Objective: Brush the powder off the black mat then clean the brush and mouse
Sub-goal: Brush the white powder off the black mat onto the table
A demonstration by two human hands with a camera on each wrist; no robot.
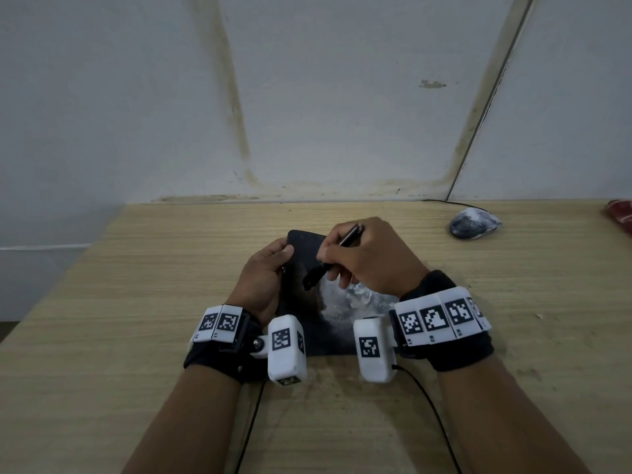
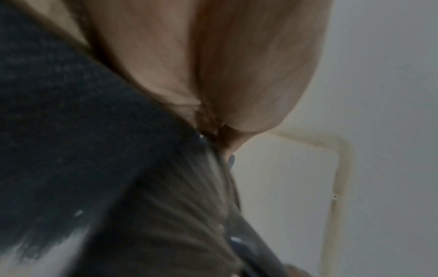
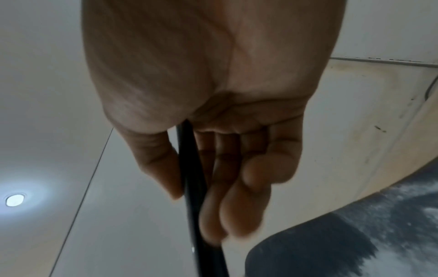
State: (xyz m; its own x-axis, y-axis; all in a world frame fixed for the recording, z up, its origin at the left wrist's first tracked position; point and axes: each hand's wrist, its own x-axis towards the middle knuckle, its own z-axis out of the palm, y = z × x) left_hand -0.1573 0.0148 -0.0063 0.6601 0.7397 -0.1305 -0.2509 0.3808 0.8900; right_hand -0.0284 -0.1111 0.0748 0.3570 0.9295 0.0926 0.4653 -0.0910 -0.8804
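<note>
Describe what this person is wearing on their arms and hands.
Both forearms are bare, with no sleeves. Each wrist carries a black strap ringed with white blocks printed with black square codes. A white boxy camera unit, also coded, hangs inside each wrist, with thin black cables trailing back. The left hand and right hand wear no gloves.

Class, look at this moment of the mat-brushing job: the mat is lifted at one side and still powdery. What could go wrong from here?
1. The left hand tilts the black mat up by its left edge; the white powder heaped at the near end could slide onto the table and towards the person.
2. The right hand holds the brush pen-style; a hard stroke might scatter powder.
3. The mouse already looks dusted; stray powder could add to it.
</note>
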